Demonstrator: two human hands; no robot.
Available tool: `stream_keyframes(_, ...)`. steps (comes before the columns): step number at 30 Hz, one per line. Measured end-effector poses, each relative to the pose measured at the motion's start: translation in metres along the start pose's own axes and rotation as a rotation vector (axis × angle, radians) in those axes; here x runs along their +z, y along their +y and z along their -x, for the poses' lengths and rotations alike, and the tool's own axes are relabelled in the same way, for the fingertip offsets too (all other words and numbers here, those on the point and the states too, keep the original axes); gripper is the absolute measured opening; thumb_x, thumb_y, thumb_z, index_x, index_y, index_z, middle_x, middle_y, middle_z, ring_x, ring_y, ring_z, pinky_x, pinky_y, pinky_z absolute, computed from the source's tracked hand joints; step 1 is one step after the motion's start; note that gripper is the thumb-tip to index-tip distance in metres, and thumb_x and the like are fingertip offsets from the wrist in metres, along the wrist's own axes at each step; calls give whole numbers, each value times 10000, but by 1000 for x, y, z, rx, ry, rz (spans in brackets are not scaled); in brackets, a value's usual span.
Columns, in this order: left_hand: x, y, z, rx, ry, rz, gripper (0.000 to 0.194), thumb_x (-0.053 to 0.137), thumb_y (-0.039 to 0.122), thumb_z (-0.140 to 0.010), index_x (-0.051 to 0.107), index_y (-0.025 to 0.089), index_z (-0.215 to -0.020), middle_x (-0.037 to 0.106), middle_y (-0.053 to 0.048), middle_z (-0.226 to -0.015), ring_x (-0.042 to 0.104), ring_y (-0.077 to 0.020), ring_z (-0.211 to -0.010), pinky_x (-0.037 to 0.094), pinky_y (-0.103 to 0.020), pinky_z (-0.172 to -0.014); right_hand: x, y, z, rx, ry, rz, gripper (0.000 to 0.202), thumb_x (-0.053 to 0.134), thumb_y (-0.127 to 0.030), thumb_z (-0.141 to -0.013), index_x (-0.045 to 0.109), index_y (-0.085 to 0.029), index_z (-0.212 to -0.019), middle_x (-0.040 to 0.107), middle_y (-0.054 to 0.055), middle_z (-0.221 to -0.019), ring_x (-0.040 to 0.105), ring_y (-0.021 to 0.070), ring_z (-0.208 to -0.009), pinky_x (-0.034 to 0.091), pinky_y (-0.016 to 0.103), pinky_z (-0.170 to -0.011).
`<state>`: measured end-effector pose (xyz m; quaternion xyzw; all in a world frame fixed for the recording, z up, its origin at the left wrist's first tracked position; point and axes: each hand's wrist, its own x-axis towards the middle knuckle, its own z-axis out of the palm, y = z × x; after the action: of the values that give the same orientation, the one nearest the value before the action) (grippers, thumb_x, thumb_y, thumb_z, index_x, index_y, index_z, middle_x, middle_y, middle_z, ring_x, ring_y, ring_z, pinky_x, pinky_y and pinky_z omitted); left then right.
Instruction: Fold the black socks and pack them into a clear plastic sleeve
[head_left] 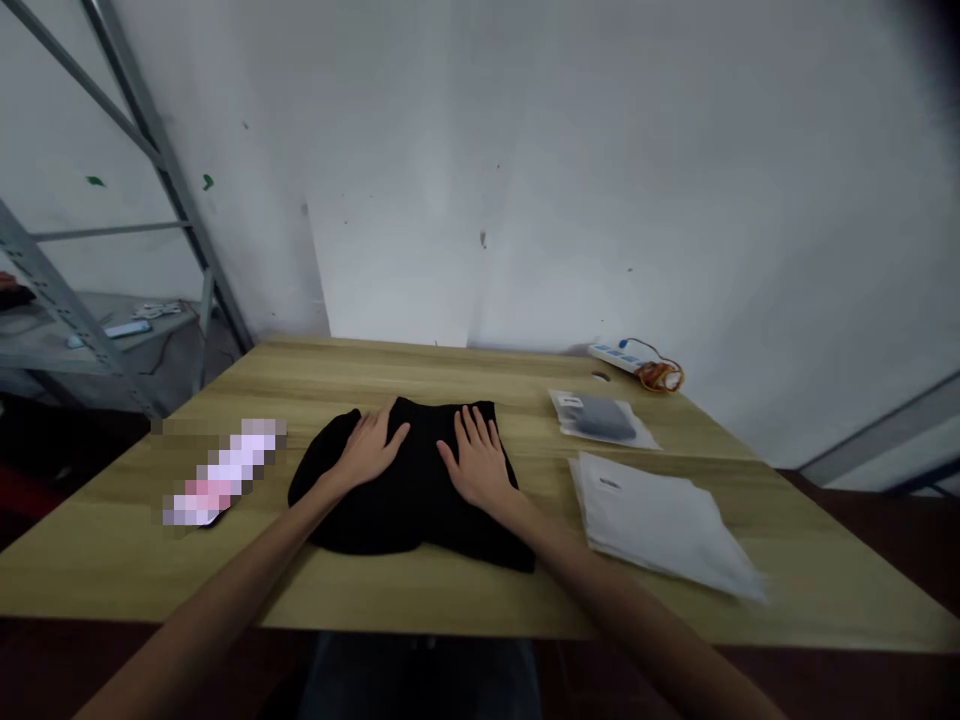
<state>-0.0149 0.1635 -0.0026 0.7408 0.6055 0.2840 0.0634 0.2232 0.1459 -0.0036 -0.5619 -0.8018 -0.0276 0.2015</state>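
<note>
A black cloth garment (pixel 420 490) lies spread on the wooden table in front of me, rounded on its left side and straighter-edged on its right. What kind of garment it is, I cannot make out. My left hand (pixel 369 447) rests flat on its upper left part, thumb pointing inward. On the upper right part lies my right hand (pixel 478 462), palm down with the fingers spread. Both hands are open and press on the cloth without gripping it.
Right of the garment lie white packaging bags (pixel 660 520) and a clear bag with dark cloth inside (pixel 604 418). A power strip (pixel 619 358) with coiled orange cable sits at the back right. A pixelated phone-like object (pixel 229 475) lies left. A metal shelf (pixel 97 330) stands beyond the table (pixel 465 605).
</note>
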Motion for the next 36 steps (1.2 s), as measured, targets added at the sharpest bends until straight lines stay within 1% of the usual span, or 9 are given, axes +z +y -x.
stream_keyframes(4, 6, -9, -10, 19, -80, -19, 724, 320, 589, -1093, 291, 174, -1686, 465, -162, -1666, 376, -316, -1586, 216, -547, -1325, -1, 9, -6, 22, -52, 28, 787, 268, -636, -1099, 353, -110, -1679, 288, 155, -1746, 192, 334, -1646, 114, 588, -1323)
stream_keyframes(8, 9, -10, -16, 32, -74, 4, 734, 320, 587, -1097, 237, 188, -1707, 382, -151, -1712, 297, -312, -1620, 190, -573, -1332, 2, 12, -9, 51, -74, 41, 795, 248, -660, -1095, 332, -140, -1690, 281, 147, -1751, 204, 334, -1642, 131, 611, -1311)
stream_keyframes(12, -3, -7, -15, 61, 26, 68, 711, 346, 563, -1103, 195, 238, -1718, 373, -140, -1722, 335, -299, -1606, 297, -546, -1303, 2, 11, -12, 67, -87, 48, 806, 267, -671, -1090, 331, -136, -1689, 287, 157, -1747, 211, 344, -1639, 152, 636, -1299)
stream_keyframes(14, -14, 2, -12, 124, 106, 65, 696, 367, 535, -1104, 206, 239, -1713, 352, -137, -1733, 331, -288, -1609, 316, -524, -1302, -4, 8, -11, 56, -42, 50, 790, 266, -652, -1097, 332, -131, -1687, 288, 157, -1747, 202, 343, -1641, 139, 646, -1299)
stream_keyframes(18, -26, 27, 0, 255, 179, -11, 594, 377, 487, -1108, 374, 230, -1644, 396, -120, -1713, 319, -269, -1615, 271, -509, -1330, -20, -1, -2, 4, 87, 32, 739, 209, -576, -1123, 297, -120, -1698, 302, 141, -1744, 193, 303, -1647, 123, 596, -1320)
stream_keyframes(22, -14, 37, 16, 247, 8, -97, 611, 433, 527, -1083, 440, 224, -1614, 447, -123, -1684, 316, -296, -1615, 233, -562, -1332, -20, -6, 13, 26, 34, 14, 735, 204, -566, -1124, 310, -115, -1695, 352, 136, -1725, 228, 285, -1640, 186, 534, -1322)
stream_keyframes(27, -6, 24, 20, 166, -210, -134, 862, 535, 707, -984, 343, 236, -1680, 272, -132, -1759, 181, -357, -1651, 187, -670, -1304, -13, -1, 19, 116, -72, 46, 784, 327, -640, -1091, 360, -120, -1677, 294, 157, -1745, 182, 312, -1651, 174, 537, -1324)
stream_keyframes(30, -9, 19, 17, 161, -233, -125, 916, 531, 761, -959, 330, 245, -1688, 206, -131, -1775, 137, -364, -1657, 168, -684, -1297, -14, 1, 18, 127, -88, 26, 828, 367, -692, -1066, 376, -125, -1670, 297, 157, -1745, 190, 312, -1649, 187, 515, -1323)
stream_keyframes(36, -6, 16, 13, 173, -218, -137, 900, 554, 795, -926, 414, 282, -1652, 237, -133, -1767, 159, -382, -1651, 182, -691, -1284, -13, 0, 19, 132, -46, 12, 862, 379, -735, -1050, 398, -127, -1660, 336, 165, -1731, 213, 312, -1642, 206, 494, -1317)
